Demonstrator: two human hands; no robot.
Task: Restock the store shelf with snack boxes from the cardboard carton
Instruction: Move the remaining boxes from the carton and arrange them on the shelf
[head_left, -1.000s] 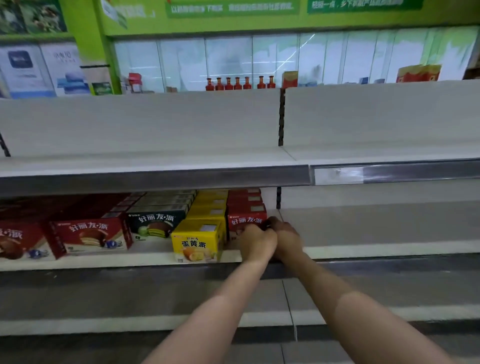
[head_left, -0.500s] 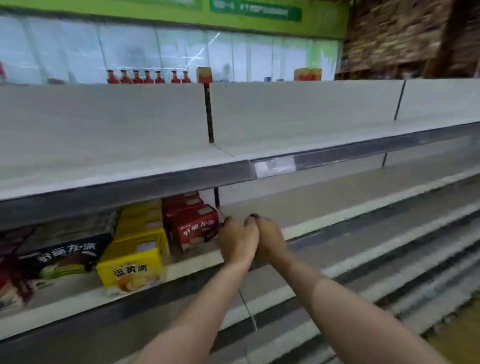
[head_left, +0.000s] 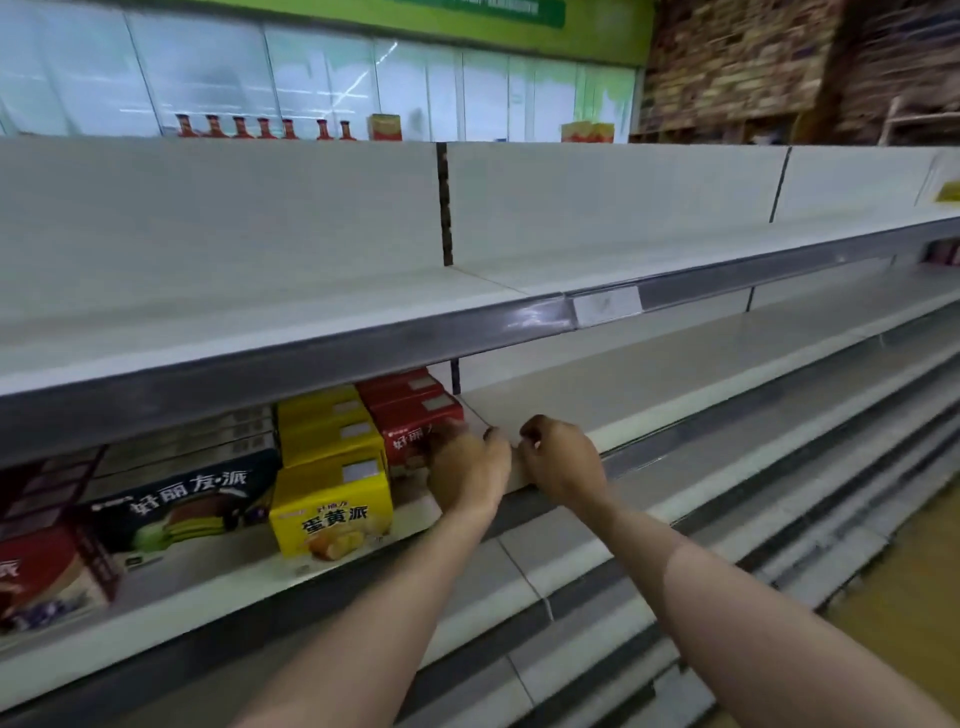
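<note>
A row of red snack boxes (head_left: 410, 410) stands on the middle shelf (head_left: 649, 395), right of a row of yellow boxes (head_left: 332, 499). My left hand (head_left: 467, 473) covers the front red box's right corner with its fingers curled; whether it grips the box is hidden. Just to the right, my right hand (head_left: 561, 462) hovers over the shelf's front edge with loosely curled fingers and holds nothing. The cardboard carton is out of view.
Dark boxes (head_left: 187, 499) and more red boxes (head_left: 41, 577) fill the shelf to the left. The upper shelf (head_left: 519, 280) is bare, and the middle shelf stretches bare to the right. Red bottles (head_left: 260, 127) stand behind the top. Lower shelves run below my arms.
My view has swung right along the shelves. Both hands came off the red box and drew back a little; now the left hand is in front of that box again and the hands are slightly apart.
</note>
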